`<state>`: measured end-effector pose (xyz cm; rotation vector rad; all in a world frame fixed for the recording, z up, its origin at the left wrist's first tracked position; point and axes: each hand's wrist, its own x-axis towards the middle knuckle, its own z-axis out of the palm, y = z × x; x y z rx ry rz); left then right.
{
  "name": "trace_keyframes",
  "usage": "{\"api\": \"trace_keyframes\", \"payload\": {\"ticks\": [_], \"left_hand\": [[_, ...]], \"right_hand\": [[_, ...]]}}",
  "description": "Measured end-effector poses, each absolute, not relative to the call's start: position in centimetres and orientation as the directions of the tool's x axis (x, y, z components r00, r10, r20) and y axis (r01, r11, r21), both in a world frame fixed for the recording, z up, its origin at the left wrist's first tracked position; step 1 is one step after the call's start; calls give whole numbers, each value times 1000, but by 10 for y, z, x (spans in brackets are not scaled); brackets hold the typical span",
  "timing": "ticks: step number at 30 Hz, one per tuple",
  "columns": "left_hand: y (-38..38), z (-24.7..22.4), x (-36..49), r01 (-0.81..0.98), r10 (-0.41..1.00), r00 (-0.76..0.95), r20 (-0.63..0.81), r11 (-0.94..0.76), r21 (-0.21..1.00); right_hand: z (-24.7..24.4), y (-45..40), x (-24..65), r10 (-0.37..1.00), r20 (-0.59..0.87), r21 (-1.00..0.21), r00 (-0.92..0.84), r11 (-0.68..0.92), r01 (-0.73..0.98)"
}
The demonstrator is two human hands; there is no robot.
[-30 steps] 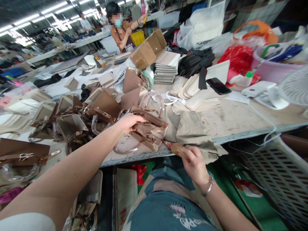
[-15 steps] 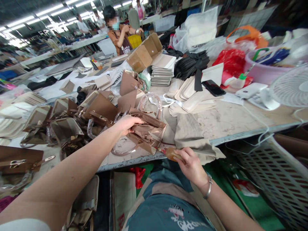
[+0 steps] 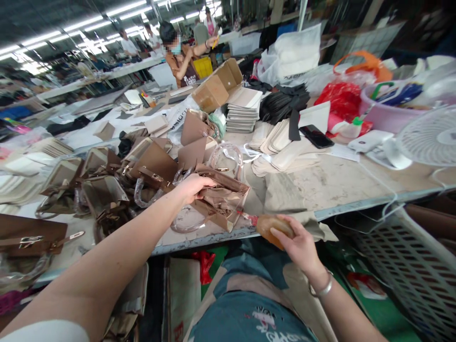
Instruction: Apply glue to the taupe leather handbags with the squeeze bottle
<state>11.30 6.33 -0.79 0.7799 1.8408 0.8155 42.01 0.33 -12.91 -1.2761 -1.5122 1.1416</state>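
A brown handbag [image 3: 233, 191] lies with its mouth open near the table's front edge, its handles wrapped in clear plastic. My left hand [image 3: 195, 187] grips its left rim, with the fingers partly hidden inside the folds. In my right hand [image 3: 298, 243] is an amber squeeze bottle [image 3: 268, 229] with a red, thin-tipped nozzle. That nozzle points left at the handbag's right front corner; whether the tip touches it I cannot tell. Behind my left forearm stand several similar brown handbags [image 3: 153, 159]. A grey-beige cloth [image 3: 285, 192] lies to the right of the handbag.
Stacked pale panels [image 3: 244, 111], a cardboard box [image 3: 212, 90] and a black phone [image 3: 316, 136] sit further back. At right are a white fan [image 3: 432, 135], a lilac basin [image 3: 383, 111] and a plastic crate [image 3: 409, 261] below the table edge. A co-worker [image 3: 181, 59] stands across the table.
My right hand has shifted a little right and tilted, and more of the squeeze bottle shows. My left hand keeps its grip on the handbag. The co-worker's arm now reaches outward.
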Motion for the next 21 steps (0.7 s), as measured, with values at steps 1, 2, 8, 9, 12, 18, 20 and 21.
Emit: {"api": "trace_keyframes", "payload": {"ticks": [1,2,8,9,12,18,20,21], "left_hand": [[62,-7,113,160,795,-356,-492,570,806],[60,-7,113,153,798,-356,-487,564,812],[44,-5,114,104,825,-356,-439,502,859],[40,-6,114,91,828,-359,-431,491,866],[23,-7,114,45,830,-383,-405,455,889],[-24,-8,115,-57,819,-470,-330,345,937],[-42,-8,118,-90,809,-503,-303,299,950],[-50,-8,121,-107,808,-515,-288,273,956]], "right_hand": [[-128,1,426,990,-75,-994,-122,-64,94],[-127,-2,431,972,-190,-978,-135,-200,-62],[-103,-25,425,834,-331,-586,-440,-548,-597],[-95,-28,415,817,-276,-557,-507,-566,-608],[-74,-35,378,777,-136,-554,-615,-574,-603],[-52,-55,325,821,-89,-620,-565,-489,-613],[-47,-65,321,807,-114,-610,-580,-517,-600],[-44,-71,321,791,-132,-604,-597,-542,-584]]}}
